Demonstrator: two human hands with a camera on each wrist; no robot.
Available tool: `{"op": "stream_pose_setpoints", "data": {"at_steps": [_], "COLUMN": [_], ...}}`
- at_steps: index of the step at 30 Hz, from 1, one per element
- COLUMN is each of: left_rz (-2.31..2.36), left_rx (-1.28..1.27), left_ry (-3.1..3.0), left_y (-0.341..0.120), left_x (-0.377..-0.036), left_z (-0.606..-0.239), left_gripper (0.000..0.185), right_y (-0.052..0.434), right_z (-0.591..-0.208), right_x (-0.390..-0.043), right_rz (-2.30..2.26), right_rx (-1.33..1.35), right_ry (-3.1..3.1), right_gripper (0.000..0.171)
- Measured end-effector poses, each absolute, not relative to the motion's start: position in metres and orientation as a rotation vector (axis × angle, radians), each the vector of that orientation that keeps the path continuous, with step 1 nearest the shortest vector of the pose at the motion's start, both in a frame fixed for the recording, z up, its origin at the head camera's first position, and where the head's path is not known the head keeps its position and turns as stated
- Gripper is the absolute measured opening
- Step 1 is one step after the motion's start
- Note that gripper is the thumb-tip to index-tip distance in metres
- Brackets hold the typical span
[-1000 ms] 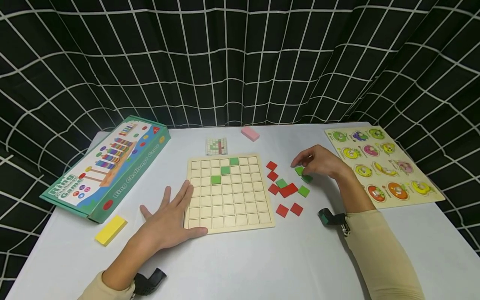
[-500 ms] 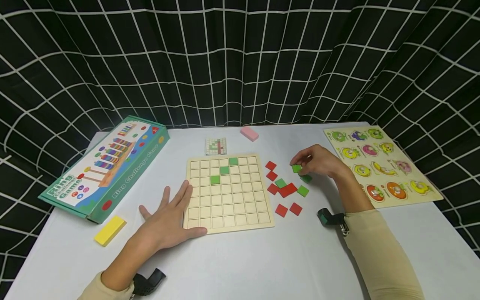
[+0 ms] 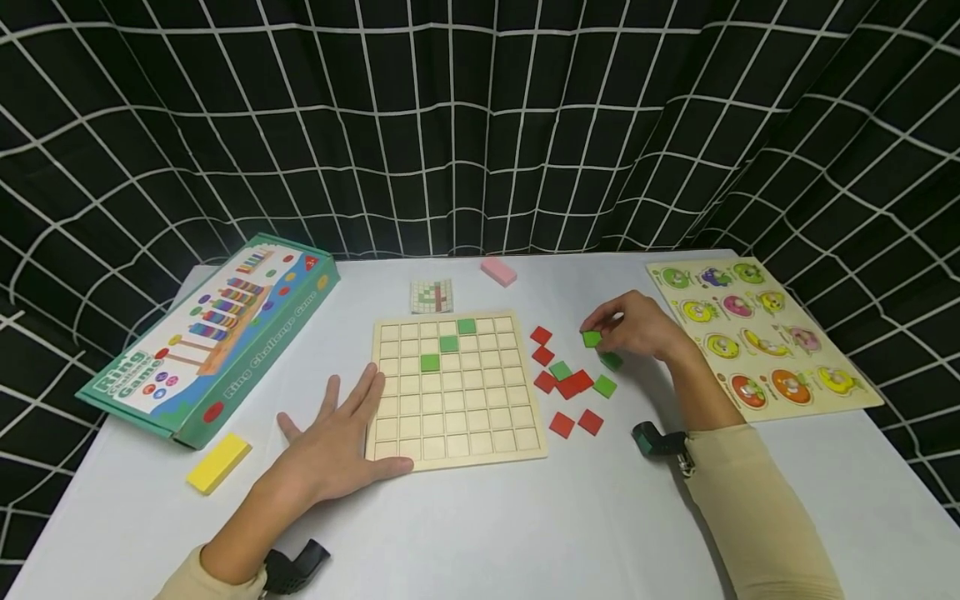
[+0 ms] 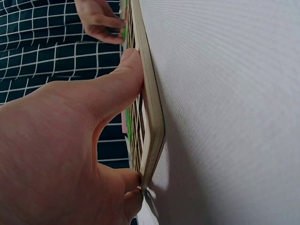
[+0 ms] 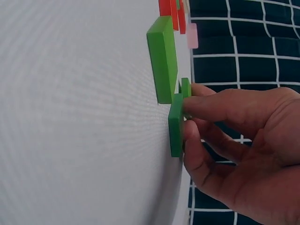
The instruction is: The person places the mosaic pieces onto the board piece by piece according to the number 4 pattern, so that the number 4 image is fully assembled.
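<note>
A wooden grid board (image 3: 480, 392) lies on the table, three green tiles (image 3: 448, 343) set in a diagonal across its upper cells. Along its left side my left hand (image 3: 330, 450) rests with straight, spread fingers, the thumb on the near edge. To the right of the board, my right hand (image 3: 637, 325) pinches a green tile (image 3: 592, 339) between thumb and fingers, low over the table. Just under those fingers lies a darker green tile (image 5: 176, 125), and another green tile (image 5: 163, 61) is nearby. Loose red tiles (image 3: 562, 425) are scattered between hand and board.
Behind the board lie a small pattern card (image 3: 431, 296) and a pink block (image 3: 498, 271). A green game box (image 3: 217, 333) and a yellow block (image 3: 219, 464) are at the left. A fruit puzzle board (image 3: 765, 333) occupies the right side.
The right fingers have closed on a green tile and drawn it slightly to the left and nearer. My left hand has stayed put on the board.
</note>
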State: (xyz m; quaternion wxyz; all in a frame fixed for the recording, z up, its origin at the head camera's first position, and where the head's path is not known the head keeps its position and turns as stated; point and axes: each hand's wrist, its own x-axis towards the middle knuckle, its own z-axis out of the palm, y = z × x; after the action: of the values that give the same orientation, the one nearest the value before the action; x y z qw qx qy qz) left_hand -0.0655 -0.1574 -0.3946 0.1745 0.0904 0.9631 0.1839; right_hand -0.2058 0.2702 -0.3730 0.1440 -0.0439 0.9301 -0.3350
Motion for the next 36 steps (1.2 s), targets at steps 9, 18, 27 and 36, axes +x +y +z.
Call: {"op": "stream_pose_setpoints", "data": {"at_steps": [9,18,27,36], "left_rz": [0.531,0.532,0.536,0.539], "left_rx": [0.257,0.249,0.254,0.253], "left_ry": [2.724,2.720,2.719,2.710], "left_y": [-0.157,-0.157,-0.156,-0.157], "left_x": [-0.064,-0.065,-0.066,-0.068], "left_z": [-0.395,-0.395,-0.395,-0.394], "left_gripper": [0.125,0.126,0.124,0.125], "right_y": [0.268,0.264,0.252,0.227], "right_z": [-0.369,-0.366,-0.360,-0.359], "right_x": [-0.205,-0.203,-0.197,-0.191], "right_rz": [-0.995,-1.018,-1.003,-1.054], "right_rx": [-0.126,-0.124,-0.117,-0.175], "right_ry": [2.650,2.631,2.664,2.648], "right_gripper": [0.032,0.031,0.030,0.027]}}
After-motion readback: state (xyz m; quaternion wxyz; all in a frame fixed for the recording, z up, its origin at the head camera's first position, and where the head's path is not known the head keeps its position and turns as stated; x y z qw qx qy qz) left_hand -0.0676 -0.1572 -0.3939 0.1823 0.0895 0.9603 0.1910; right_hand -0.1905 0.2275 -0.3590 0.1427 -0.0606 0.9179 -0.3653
